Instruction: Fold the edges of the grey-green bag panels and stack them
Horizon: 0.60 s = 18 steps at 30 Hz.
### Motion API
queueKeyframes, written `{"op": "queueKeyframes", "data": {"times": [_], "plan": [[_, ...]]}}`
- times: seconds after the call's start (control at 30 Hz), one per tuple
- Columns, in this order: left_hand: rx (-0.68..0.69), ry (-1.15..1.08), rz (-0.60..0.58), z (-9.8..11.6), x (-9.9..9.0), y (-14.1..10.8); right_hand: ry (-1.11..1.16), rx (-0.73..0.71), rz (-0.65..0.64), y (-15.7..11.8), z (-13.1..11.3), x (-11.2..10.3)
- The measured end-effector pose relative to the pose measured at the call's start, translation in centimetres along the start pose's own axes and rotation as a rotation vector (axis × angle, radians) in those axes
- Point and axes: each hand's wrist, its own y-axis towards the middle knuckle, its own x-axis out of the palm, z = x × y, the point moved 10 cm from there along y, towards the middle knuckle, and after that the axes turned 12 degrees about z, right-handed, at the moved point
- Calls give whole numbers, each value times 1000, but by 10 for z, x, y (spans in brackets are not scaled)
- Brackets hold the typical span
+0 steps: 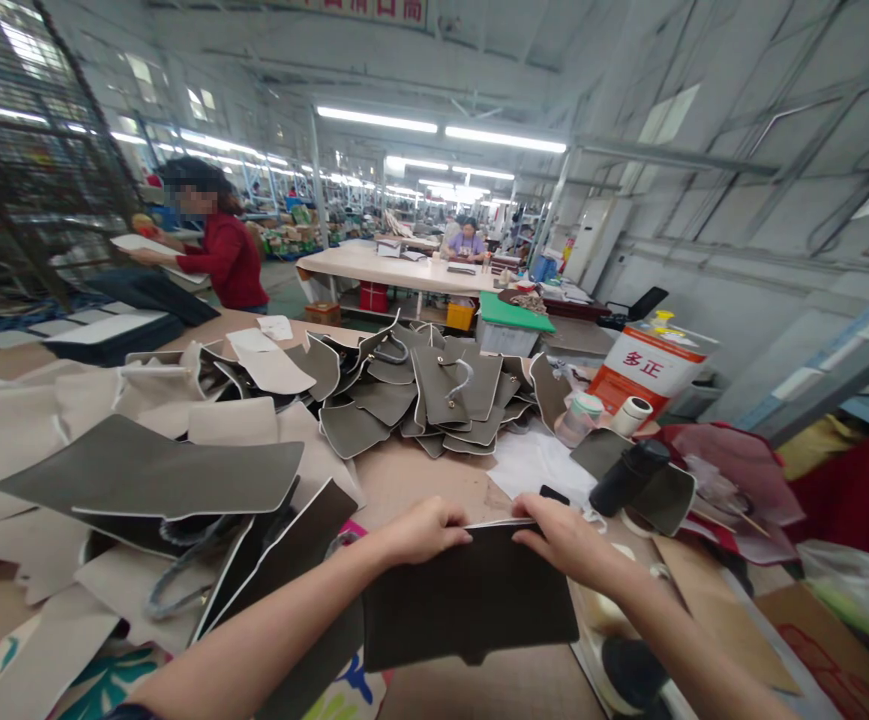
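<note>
A dark olive-grey bag panel (pixel 471 600) hangs over the near side of the table, its pale edge uppermost. My left hand (pixel 428 530) pinches that top edge near its left part, thumb toward me. Farther right along the same edge, my right hand (pixel 554 535) grips with fingers behind and thumb in front. Left of my forearm lie larger grey-green bag pieces (pixel 171 475) with white edges and a grey rope handle (pixel 179 575). Beyond my hands is a heap of similar grey-green pieces (pixel 381 400), some with rope handles.
Beige pieces (pixel 6 450) cover the table's left side. At right stand a black bottle (pixel 629 475), a white-lidded cup (pixel 631 415), a clear jar (pixel 579 418) and an orange-white can (pixel 648 370). A person in red (pixel 228 250) stands at far left; another person (pixel 466 242) sits behind a far table.
</note>
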Motion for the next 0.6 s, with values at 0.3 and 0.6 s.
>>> {"op": "queueKeyframes", "data": {"times": [0.3, 0.6], "plan": [[18, 94, 46, 1, -2, -3, -128, -143, -46, 5, -21, 11], [107, 359, 162, 17, -9, -14, -177, -272, 74, 6, -51, 19]]}}
